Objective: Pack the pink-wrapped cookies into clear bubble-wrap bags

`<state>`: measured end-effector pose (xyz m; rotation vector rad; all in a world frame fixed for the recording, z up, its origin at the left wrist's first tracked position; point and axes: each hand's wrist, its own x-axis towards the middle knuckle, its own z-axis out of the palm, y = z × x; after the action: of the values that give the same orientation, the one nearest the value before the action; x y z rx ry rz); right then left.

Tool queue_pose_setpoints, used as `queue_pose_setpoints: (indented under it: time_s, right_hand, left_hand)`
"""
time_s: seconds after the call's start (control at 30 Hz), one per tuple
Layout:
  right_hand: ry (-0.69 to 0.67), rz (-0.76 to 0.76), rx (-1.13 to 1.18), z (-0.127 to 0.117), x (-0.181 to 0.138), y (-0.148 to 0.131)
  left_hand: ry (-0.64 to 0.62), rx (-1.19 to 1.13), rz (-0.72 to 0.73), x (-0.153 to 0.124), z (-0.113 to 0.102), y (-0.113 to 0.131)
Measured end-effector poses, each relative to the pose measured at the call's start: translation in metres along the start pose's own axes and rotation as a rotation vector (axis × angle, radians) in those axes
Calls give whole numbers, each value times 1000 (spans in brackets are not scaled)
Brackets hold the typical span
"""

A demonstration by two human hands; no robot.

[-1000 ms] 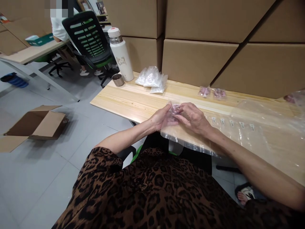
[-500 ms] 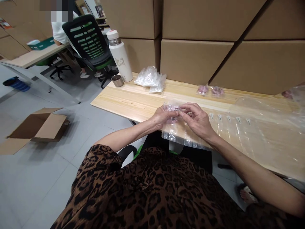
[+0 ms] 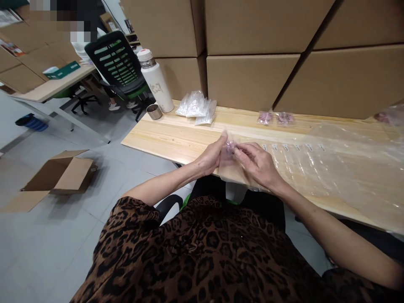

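Grip, left hand (image 3: 211, 159): thumb up along the left edge of a clear bag (image 3: 227, 166), fingers folded behind, film pinched between. Grip, right hand (image 3: 257, 163): thumb and fingertips nearly closed, pinching the right edge of a small pink packet (image 3: 230, 146); the remaining fingers curl loosely. Packet sits between the two hands, at the upper part of the bag, above the front edge of the desk (image 3: 170, 141). Whether it is inside the film or in front of it, cannot tell.

Surface and room, left to right: blue bin (image 3: 33, 122) and open carton (image 3: 72, 174) on the floor (image 3: 41, 252); second desk (image 3: 34, 91) bearing a green tray (image 3: 63, 70); mesh-backed chair (image 3: 115, 63), a person in white (image 3: 80, 50) beyond it. On the near desk: metal cup (image 3: 154, 112) just beside a flask (image 3: 158, 86), then a pile of clear packets (image 3: 195, 105), two pink-filled packets (image 3: 265, 118) near the stacked cartons (image 3: 252, 80), and overlapping bags (image 3: 293, 168) spread to the right, each top marked with a small label.

Materials: floor grey, tiled; flask white, cylindrical, tilted in view; pile crinkled, glossy; desk pale, wood-grained; cartons plain brown, flat-faced; bags thin, transparent, with bright creases.
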<state>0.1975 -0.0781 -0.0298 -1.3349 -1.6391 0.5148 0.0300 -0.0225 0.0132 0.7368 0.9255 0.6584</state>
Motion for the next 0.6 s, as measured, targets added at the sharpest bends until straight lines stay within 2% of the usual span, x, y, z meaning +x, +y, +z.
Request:
queue_pose_setpoints:
  time_s: [0.13, 0.27, 0.4, 0.53, 0.6]
  right_hand:
    - [21, 229, 233, -11, -2, -5]
    - [104, 351, 440, -17, -4, -8]
    - [209, 468, 682, -13, -11, 1]
    - [198, 506, 862, -9, -23, 16]
    - [168, 467, 794, -11, -25, 18]
  left_hand:
    - [-13, 11, -11, -1, 0, -1]
    - [3, 68, 57, 6, 6, -8]
    - [41, 117, 77, 16, 14, -15]
    - [48, 214, 87, 23, 23, -18]
    - [57, 260, 109, 23, 27, -17]
